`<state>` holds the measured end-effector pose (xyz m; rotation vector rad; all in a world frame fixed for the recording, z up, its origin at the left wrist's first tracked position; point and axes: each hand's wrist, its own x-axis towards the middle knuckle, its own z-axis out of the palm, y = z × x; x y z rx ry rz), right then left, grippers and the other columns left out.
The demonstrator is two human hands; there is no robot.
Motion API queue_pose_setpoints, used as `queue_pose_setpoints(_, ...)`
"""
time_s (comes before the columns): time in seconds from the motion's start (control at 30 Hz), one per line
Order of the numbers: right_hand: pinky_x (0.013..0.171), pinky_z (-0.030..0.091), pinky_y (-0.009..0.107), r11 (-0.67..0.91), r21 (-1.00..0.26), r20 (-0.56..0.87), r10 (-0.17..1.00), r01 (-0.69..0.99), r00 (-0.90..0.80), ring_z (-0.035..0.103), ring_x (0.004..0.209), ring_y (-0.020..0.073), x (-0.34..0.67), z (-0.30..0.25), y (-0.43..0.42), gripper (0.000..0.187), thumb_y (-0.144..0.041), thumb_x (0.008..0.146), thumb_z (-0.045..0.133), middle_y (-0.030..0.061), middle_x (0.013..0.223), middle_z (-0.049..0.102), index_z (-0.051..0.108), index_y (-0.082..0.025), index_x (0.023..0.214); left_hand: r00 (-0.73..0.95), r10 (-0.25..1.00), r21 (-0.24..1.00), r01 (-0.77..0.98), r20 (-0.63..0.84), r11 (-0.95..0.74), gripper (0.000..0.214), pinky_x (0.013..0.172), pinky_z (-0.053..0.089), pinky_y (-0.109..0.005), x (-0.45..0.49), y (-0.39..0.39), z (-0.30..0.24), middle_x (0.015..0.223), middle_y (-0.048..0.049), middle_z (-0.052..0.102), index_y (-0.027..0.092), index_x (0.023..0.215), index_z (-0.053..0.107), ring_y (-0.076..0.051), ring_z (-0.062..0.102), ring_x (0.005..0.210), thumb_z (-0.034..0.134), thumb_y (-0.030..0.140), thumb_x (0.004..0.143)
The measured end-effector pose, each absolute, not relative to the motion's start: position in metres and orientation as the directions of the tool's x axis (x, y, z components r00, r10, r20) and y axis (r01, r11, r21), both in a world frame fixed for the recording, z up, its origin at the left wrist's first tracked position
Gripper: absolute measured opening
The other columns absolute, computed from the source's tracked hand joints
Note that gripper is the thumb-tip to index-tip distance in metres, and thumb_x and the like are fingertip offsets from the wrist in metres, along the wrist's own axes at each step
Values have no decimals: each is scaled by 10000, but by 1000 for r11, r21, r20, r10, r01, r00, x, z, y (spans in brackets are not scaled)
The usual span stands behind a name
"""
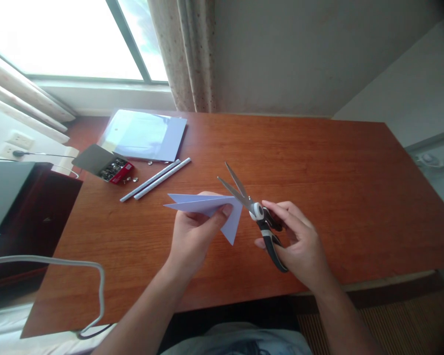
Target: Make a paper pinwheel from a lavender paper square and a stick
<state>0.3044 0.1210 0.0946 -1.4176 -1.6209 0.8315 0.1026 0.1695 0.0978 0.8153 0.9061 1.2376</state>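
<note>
My left hand [198, 229] pinches a folded piece of pale lilac paper [232, 224] between thumb and fingers, above the front middle of the table. Two pointed flaps of the paper stick out to the left, and another point hangs down at the right. Just to the right, my right hand [299, 244] grips scissors [261, 217] by their black and white handles. The blades are spread and point up and to the left. They lie close to the paper's right corner; whether they touch it I cannot tell.
On the wooden table [336, 197], two rolled paper sticks [163, 180] lie left of centre. Behind them are a red box [122, 170] of small metal pieces, its lid raised, and a plastic sleeve [144, 133] with lilac sheets. A pale cable [101, 286] loops over the left front edge.
</note>
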Motion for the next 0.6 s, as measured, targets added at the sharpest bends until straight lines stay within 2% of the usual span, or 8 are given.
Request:
queue_pose_setpoints(0.37, 752, 569, 281, 188, -843, 185, 981, 503, -57, 605, 868, 168, 303, 102, 122, 602, -251, 817, 814, 42, 1071, 601, 595, -265, 1377, 85, 991, 903, -411, -101, 127, 55, 708, 503, -171, 103, 170, 96, 823, 25, 729, 232, 849, 783, -101, 644, 776, 773, 178, 846)
queue_pose_setpoints(0.6, 809, 562, 307, 175, -856, 172, 984, 486, -51, 613, 914, 180, 301, 103, 121, 631, -255, 812, 815, 40, 1095, 582, 570, -280, 1393, 80, 992, 907, -402, -101, 125, 40, 692, 507, -193, 103, 170, 96, 807, 7, 729, 212, 840, 785, -118, 651, 758, 789, 175, 824)
